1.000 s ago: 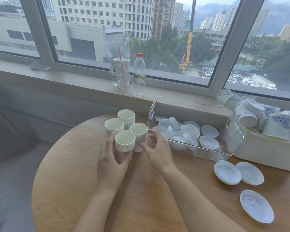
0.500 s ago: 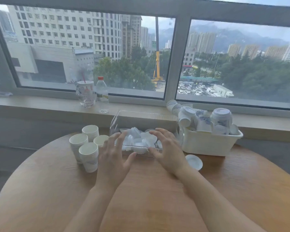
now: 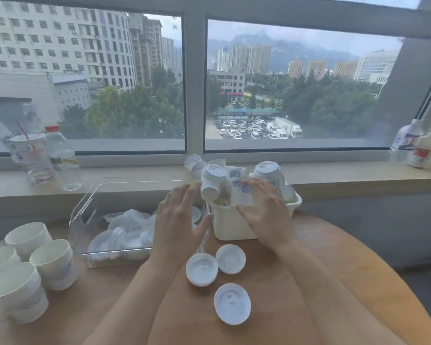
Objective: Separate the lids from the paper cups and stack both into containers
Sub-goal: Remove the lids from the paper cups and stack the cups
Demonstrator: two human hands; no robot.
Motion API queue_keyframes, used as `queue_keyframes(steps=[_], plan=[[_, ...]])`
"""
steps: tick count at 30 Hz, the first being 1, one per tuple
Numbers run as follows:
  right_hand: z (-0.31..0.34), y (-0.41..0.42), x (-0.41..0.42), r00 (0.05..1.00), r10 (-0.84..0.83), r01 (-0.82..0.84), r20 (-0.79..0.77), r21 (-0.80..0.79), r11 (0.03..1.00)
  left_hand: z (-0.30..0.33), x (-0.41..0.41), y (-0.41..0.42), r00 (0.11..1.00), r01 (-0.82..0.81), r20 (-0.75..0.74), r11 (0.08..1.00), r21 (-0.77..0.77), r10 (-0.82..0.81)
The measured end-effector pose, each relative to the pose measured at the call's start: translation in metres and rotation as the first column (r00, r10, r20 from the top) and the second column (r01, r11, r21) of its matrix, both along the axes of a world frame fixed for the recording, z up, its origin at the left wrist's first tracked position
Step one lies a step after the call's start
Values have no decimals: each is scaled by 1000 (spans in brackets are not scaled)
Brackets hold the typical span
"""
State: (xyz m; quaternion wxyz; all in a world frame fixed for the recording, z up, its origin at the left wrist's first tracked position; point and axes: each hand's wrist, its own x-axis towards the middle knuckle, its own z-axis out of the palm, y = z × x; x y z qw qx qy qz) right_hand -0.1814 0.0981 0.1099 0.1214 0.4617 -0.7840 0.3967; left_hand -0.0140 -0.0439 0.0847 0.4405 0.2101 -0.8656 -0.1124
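Both hands are spread and hold nothing: the right hand (image 3: pixel 265 215) hovers over the white bin (image 3: pixel 234 226) of lidded cups (image 3: pixel 213 181), and the left hand (image 3: pixel 178 220) hovers at its nine o'clock, by the clear tray (image 3: pixel 85 210). The cups look light and crushable, so grip the wall gently and lift the lid at its rim. Three loose lids (image 3: pixel 230 303) lie at the bin's six o'clock.

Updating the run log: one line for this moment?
left hand: open, empty | right hand: open, reaching lidded cups in white bin | loose lids on table: three
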Motion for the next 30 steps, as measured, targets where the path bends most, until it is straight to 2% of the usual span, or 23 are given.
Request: queue_keyframes(steps=[7,15,21,24,27,30], plan=[[-12,10,-43,999,-51,51,5,-67,996,-2,-74,2,994,91,56,995,-36,-89],[-32,18,-69,998,-61,61,-3,-28,998,-17,-119,-5,990,67,132,986,-152,-47],[-38,20,-72,1000,-23,23,18,-34,999,-16,-126,-10,995,64,89,984,-165,-50],[-36,20,-71,1000,-3,4,17,-88,996,-10,-123,-8,995,95,2,988,-123,-96],[-29,20,-63,989,36,-13,142,-162,987,-5,-116,2,981,142,-124,988,-53,-148],[-25,19,-54,938,125,-55,323,-218,974,-7,-110,13,970,183,-160,983,-18,-184]])
